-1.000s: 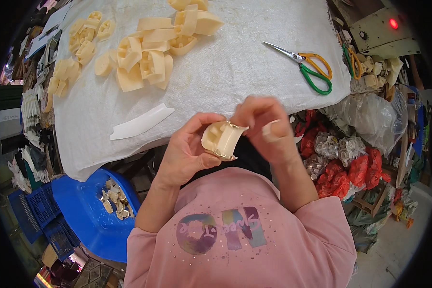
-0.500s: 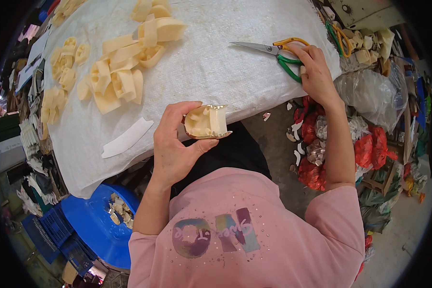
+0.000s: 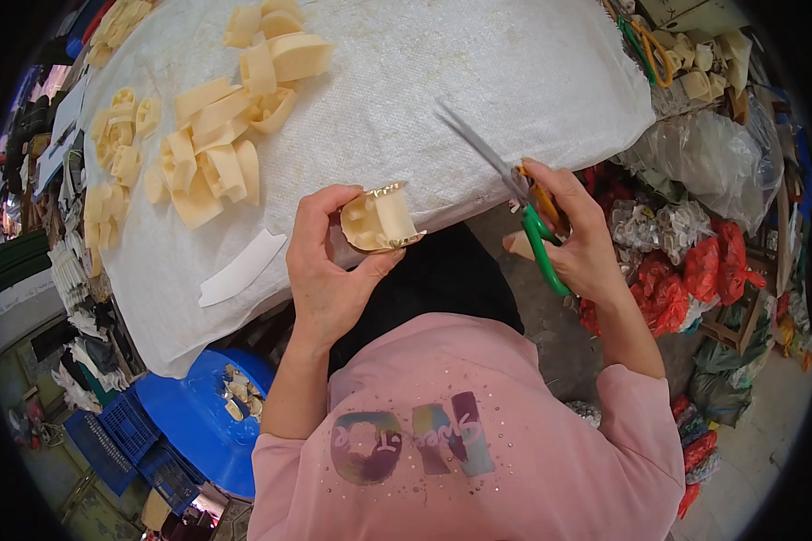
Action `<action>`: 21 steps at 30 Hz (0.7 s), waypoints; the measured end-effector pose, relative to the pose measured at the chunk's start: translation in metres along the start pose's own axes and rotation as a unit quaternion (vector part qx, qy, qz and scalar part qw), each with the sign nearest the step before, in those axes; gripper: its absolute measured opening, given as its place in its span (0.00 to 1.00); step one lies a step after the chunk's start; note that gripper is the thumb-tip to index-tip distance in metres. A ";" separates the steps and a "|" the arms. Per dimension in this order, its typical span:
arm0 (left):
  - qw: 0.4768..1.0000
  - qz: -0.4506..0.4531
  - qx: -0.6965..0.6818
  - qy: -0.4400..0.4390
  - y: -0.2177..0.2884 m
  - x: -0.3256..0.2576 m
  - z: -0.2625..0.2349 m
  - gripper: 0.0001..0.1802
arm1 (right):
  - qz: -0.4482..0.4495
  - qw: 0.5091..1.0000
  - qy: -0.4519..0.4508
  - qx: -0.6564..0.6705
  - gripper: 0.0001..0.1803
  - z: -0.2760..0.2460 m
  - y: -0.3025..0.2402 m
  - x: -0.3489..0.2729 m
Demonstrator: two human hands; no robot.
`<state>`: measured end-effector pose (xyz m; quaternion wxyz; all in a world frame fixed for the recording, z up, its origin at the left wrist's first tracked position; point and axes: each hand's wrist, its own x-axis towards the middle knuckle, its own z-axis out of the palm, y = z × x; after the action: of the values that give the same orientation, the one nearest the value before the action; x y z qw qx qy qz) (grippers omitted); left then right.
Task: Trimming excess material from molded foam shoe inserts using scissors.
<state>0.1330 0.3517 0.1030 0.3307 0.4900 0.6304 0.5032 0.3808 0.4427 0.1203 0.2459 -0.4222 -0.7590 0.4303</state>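
In my left hand (image 3: 329, 257) I hold a cream-coloured hollow moulded piece (image 3: 370, 221) with shiny gold edging, gripped by thumb and fingers near the table's front edge. My right hand (image 3: 577, 239) is closed round the handles of a pair of scissors (image 3: 514, 185), one handle orange and one green. Their blades point up and to the left over the table edge, apart from the piece. A white curved strip (image 3: 242, 268) lies on the table left of my left hand. Several cream moulded pieces (image 3: 216, 135) lie heaped further left.
White woven cloth covers the table (image 3: 406, 99). At lower left stands a blue basin (image 3: 185, 406) with small gold-edged pieces in it, beside dark blue crates (image 3: 126, 428). Red bags (image 3: 686, 279) and clear plastic (image 3: 722, 171) crowd the right side. A second pair of scissors (image 3: 650, 50) lies at upper right.
My right hand has lifted the scissors off the table and brought them down toward me, turning the blades. The piece in my left hand has tilted slightly and shifted a little left.
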 end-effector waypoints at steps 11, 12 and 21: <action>0.964 0.176 0.166 0.107 -0.005 0.002 0.000 0.33 | -0.099 0.977 -0.106 -0.155 0.39 0.000 -0.003 -0.022; 0.964 0.175 0.168 0.105 -0.005 0.002 0.000 0.33 | -0.086 0.977 -0.122 -0.153 0.39 -0.001 -0.003 -0.022; 0.954 0.186 0.216 0.095 0.006 -0.001 -0.004 0.34 | -0.189 0.915 -0.117 -0.336 0.35 -0.013 -0.021 -0.006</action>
<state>0.1315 0.3492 0.1095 0.0560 0.6085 0.6500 0.4518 0.3843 0.4375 0.1446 0.0752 -0.2754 -0.9478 0.1419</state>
